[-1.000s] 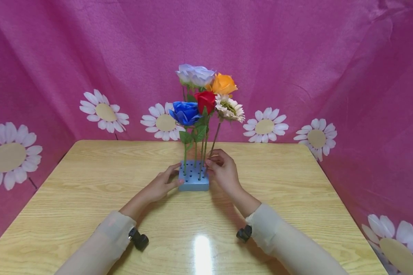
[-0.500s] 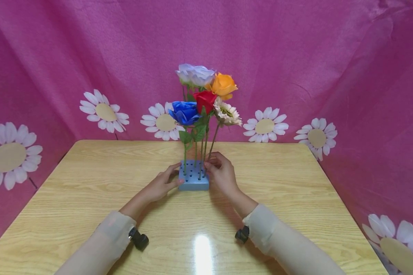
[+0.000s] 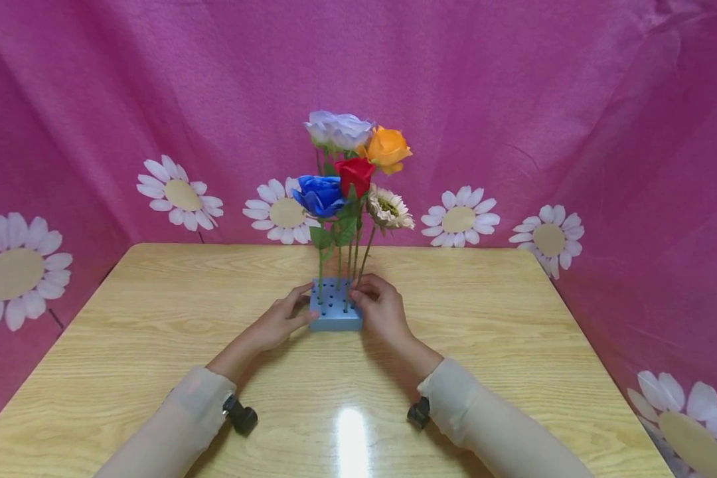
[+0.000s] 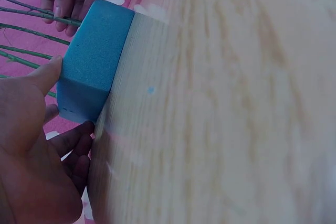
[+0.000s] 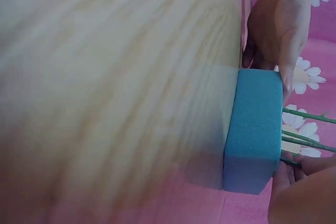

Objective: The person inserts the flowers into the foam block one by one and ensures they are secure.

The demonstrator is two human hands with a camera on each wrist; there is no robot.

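A light blue block (image 3: 336,324) with several holes in its top stands at the middle of the table. The person's left hand (image 3: 279,325) holds its left side, thumb at the front corner and index finger at the back. The right hand (image 3: 384,312) pinches the stem of a cream artificial flower (image 3: 388,207) low down, over the block's right edge. The stem leans right, and its lower end is hidden by the fingers. Upright in the block are a blue rose (image 3: 320,196), a red rose (image 3: 355,175), an orange rose (image 3: 388,149) and pale lilac flowers (image 3: 340,131).
The block rests on a wood-grain table (image 3: 155,299). A pink curtain (image 3: 502,99) printed with large daisies closes in the back and both sides. Close by the right hand, green stems (image 5: 307,139) stick out of the block's top in the right wrist view.
The right hand has moved a little down and left with the cream flower, whose head now sits lower and nearer the red rose. The left hand and block have stayed put.
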